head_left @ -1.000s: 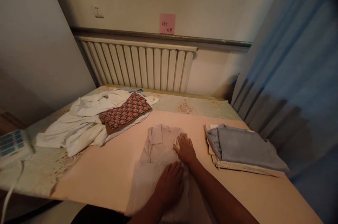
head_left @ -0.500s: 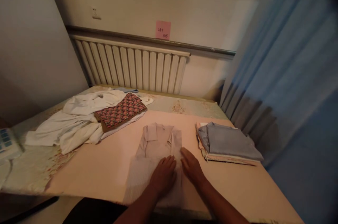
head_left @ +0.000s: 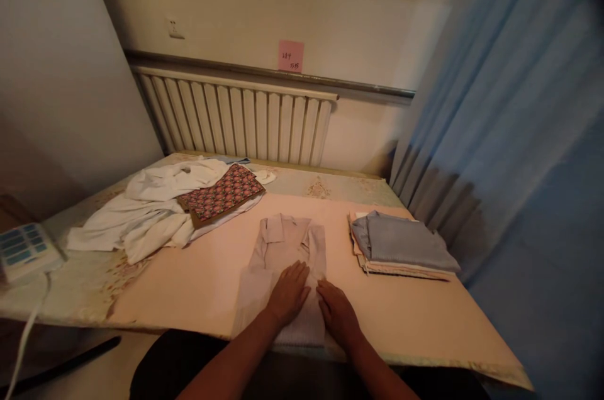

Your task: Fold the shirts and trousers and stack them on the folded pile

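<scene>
A pale, partly folded shirt (head_left: 286, 243) lies on the pink cloth in front of me, its collar pointing to the wall. My left hand (head_left: 290, 293) rests flat on the middle of the shirt, fingers stretched forward. Along the shirt's right edge lies my right hand (head_left: 337, 312), its fingers extended and touching the fabric. Neither hand grips anything. The shirt's lower end reaches the near table edge and is partly covered by my left forearm.
To the right sits a stack of folded clothes (head_left: 406, 243), grey on top. At left are crumpled white garments (head_left: 141, 211) and a patterned red cloth (head_left: 221, 192). A white device (head_left: 28, 252) with a cable stands far left. Behind are a radiator (head_left: 236, 114) and a blue curtain (head_left: 462, 123).
My right hand has slid toward me along the shirt's right edge. My left hand stays flat on the shirt, slightly farther forward. The view has shifted a little.
</scene>
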Action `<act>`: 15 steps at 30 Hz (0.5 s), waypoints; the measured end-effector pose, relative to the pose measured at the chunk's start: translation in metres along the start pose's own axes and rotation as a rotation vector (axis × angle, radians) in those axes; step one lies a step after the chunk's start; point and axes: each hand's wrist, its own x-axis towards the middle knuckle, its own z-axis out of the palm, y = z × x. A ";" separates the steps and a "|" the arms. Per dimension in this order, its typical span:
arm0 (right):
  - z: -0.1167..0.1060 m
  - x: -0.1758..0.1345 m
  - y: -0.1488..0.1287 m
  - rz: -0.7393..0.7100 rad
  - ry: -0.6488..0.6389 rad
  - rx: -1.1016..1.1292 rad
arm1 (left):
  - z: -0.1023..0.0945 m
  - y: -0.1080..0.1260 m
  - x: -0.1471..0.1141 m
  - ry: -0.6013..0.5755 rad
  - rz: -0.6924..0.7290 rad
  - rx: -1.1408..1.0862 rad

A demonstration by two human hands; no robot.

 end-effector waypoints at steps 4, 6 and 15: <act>-0.001 -0.001 0.001 0.015 0.019 0.031 | -0.025 -0.026 -0.027 0.126 -0.163 0.010; 0.000 -0.001 0.002 0.052 0.042 0.061 | -0.039 -0.042 -0.044 0.148 -0.305 0.022; -0.008 0.038 -0.020 0.354 -0.024 0.061 | -0.072 -0.083 -0.067 -0.022 -0.824 -0.191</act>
